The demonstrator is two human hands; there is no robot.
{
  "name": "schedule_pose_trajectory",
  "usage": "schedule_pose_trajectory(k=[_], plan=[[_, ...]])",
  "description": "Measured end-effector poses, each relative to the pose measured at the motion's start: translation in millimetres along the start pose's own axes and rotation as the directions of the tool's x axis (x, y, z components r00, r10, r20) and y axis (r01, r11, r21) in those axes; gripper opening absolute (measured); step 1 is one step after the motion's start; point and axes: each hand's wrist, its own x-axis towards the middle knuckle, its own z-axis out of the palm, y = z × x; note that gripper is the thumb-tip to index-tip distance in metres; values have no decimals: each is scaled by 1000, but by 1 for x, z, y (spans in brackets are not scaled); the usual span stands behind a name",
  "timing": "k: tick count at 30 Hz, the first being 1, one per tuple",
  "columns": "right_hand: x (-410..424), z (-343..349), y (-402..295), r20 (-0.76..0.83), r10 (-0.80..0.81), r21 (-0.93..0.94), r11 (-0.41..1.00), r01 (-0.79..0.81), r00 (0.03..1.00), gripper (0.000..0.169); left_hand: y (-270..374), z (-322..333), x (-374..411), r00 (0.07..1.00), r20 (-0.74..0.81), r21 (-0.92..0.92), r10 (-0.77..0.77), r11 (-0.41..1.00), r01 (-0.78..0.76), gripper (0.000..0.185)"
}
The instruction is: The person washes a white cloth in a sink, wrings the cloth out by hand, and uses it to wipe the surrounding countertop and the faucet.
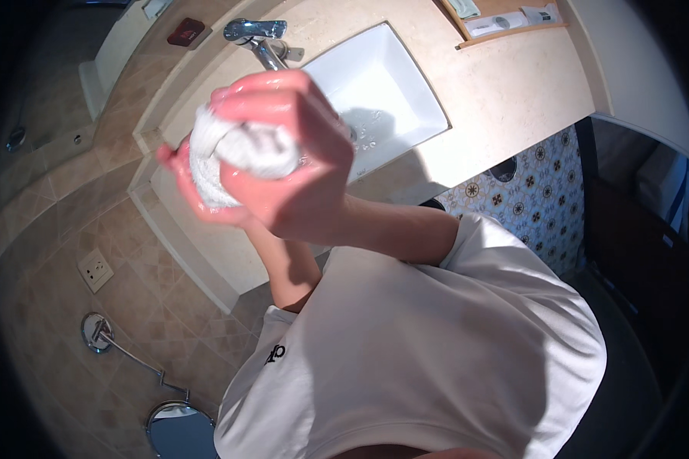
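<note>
A white towel or washcloth, twisted and bunched up, is squeezed between my two hands above the vanity counter. My right hand wraps around its near side, fingers curled over the top and thumb beneath. Mostly behind the cloth, my left hand grips it from the far left side, and part of that hand is hidden. Both hands glisten with wetness. Just right of them lies a white rectangular sink, with water drops or bubbles around its drain. The chrome faucet rises behind my hands, its spout end hidden.
On the stone counter, a wooden tray holds packaged items at the back right. A dark red box sits on the ledge behind the faucet. Wall socket and round swing-arm mirror are at left.
</note>
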Motion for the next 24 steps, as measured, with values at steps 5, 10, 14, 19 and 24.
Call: schedule_pose_trajectory(k=[5, 10, 14, 19, 24], plan=[[-22, 0, 41, 99, -77, -121, 989, 88, 992, 37, -27, -17, -33, 975, 95, 29, -202, 979, 200, 18], [-39, -8, 64, 175, -266, -139, 947, 291, 948, 30, -38, -46, -59, 867, 242, 30, -436, 896, 443, 17], [-44, -22, 75, 246, -291, -88, 943, 320, 925, 22, -51, -64, -69, 695, 378, 11, -611, 754, 657, 17], [-46, -36, 83, 337, -267, -48, 953, 300, 903, 17, -62, -83, -80, 414, 531, -2, -739, 487, 873, 16], [-43, -41, 100, 393, -304, 1, 944, 330, 868, 13, -81, -82, -82, 189, 630, -13, -753, 234, 972, 16]])
